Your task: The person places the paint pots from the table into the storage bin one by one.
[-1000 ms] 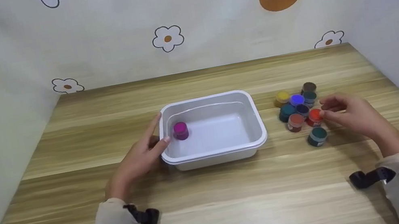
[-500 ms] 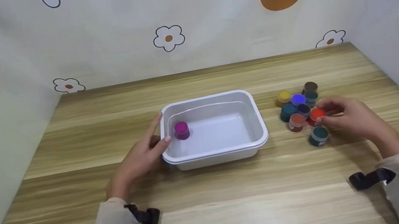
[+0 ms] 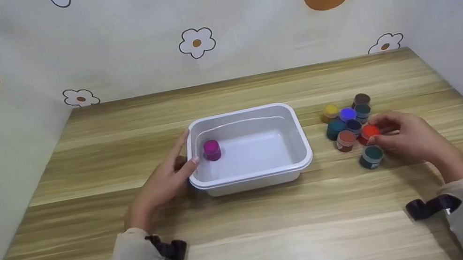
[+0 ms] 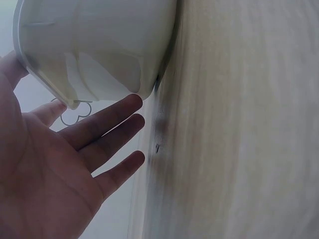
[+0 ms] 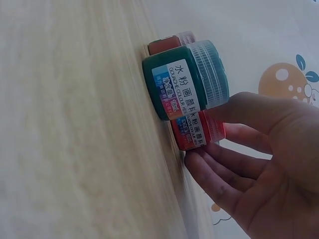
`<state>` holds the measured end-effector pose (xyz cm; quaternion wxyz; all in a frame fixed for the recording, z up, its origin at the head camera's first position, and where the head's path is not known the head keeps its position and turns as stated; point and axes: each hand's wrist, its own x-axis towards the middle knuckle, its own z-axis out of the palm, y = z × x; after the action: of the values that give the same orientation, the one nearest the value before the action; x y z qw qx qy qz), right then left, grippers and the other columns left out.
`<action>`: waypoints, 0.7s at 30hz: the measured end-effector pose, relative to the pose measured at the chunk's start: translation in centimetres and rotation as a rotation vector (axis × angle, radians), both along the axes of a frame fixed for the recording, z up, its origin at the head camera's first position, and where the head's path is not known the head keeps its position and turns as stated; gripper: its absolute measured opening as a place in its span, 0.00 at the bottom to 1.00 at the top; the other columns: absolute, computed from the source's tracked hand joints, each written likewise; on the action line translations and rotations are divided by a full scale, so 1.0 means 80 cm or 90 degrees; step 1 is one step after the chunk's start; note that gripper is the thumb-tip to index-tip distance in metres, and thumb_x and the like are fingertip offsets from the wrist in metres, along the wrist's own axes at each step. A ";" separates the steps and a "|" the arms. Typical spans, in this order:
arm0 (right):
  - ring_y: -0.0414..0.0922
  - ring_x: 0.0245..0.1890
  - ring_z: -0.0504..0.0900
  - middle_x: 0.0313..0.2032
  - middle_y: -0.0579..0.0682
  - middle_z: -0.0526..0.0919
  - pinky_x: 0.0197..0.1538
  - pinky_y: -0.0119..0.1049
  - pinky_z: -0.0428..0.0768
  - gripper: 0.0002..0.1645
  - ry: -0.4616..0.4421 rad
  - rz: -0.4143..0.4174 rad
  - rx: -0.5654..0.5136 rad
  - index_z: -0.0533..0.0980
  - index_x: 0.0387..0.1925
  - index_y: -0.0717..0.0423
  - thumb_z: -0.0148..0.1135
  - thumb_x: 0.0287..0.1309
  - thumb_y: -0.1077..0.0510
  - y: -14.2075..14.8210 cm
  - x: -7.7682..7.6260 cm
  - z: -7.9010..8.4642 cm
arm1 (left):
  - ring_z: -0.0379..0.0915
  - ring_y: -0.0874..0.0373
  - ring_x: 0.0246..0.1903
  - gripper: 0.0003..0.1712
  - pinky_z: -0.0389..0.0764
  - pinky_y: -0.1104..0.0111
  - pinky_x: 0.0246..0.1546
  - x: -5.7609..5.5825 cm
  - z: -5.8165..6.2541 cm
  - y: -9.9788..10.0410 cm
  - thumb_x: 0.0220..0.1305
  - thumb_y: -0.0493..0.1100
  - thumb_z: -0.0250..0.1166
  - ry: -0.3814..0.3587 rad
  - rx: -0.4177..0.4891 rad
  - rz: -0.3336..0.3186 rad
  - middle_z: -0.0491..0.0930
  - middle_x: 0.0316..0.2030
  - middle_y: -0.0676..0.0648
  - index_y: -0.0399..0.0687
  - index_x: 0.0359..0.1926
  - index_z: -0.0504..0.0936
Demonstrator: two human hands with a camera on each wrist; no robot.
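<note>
My left hand (image 3: 163, 180) rests against the left side of a white plastic tub (image 3: 260, 182), thumb on the rim and forefinger near the far corner. In the left wrist view, its other fingers (image 4: 114, 142) extend fairly straight beneath the tub wall. A magenta paint pot (image 3: 212, 150) stands inside the tub, towards the left. Over on the right, my right hand (image 3: 408, 134) grips a red gouache paint pot (image 3: 370, 133) between thumb and fingers. A dark green paint pot (image 5: 174, 82) stands just in front of it, partly covering the red one in the right wrist view.
Clustered beside the red pot are several more paint pots, among them yellow (image 3: 330, 112), violet (image 3: 348, 114), teal (image 3: 335, 129), reddish-brown (image 3: 346, 140) and dark brown (image 3: 361, 100). All stand on a wood-grain table (image 3: 248, 227) with a patterned backdrop (image 3: 125, 39) behind.
My right thumb and fingers have moved in from the red pot's edge and taken hold around it. The left hand stays at the tub; the whole view shifts slightly.
</note>
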<state>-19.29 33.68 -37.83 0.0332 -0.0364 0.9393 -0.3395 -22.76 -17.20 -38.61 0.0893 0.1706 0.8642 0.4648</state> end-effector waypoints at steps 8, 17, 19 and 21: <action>0.61 0.54 0.78 0.54 0.67 0.79 0.57 0.48 0.78 0.31 -0.008 -0.002 0.002 0.72 0.61 0.67 0.66 0.63 0.54 0.000 -0.001 0.003 | 0.70 0.43 0.63 0.41 0.65 0.45 0.66 -0.001 0.000 -0.001 0.73 0.57 0.55 -0.013 -0.015 0.007 0.68 0.67 0.35 0.71 0.79 0.44; 0.62 0.55 0.77 0.55 0.67 0.78 0.53 0.36 0.80 0.33 -0.017 -0.011 -0.006 0.71 0.61 0.67 0.66 0.63 0.49 -0.003 0.001 0.015 | 0.68 0.43 0.64 0.41 0.65 0.45 0.65 0.002 0.002 -0.003 0.72 0.59 0.56 -0.021 -0.011 0.010 0.62 0.71 0.39 0.76 0.78 0.44; 0.62 0.55 0.77 0.55 0.67 0.78 0.48 0.24 0.77 0.32 -0.004 -0.010 -0.007 0.72 0.60 0.68 0.66 0.63 0.50 -0.003 0.002 0.019 | 0.68 0.43 0.64 0.41 0.65 0.45 0.66 0.002 0.002 -0.001 0.72 0.59 0.56 -0.021 -0.015 0.012 0.62 0.71 0.39 0.77 0.78 0.44; 0.62 0.55 0.77 0.54 0.67 0.78 0.43 0.15 0.72 0.31 0.015 -0.012 -0.007 0.72 0.60 0.69 0.65 0.64 0.50 -0.003 0.004 0.023 | 0.69 0.44 0.63 0.41 0.66 0.46 0.65 0.001 0.003 0.000 0.72 0.59 0.56 -0.017 -0.019 0.011 0.66 0.69 0.37 0.76 0.78 0.44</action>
<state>-19.01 33.41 -36.00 0.0186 -0.0317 0.9381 -0.3445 -22.68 -17.16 -38.39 0.0995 0.1557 0.8712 0.4549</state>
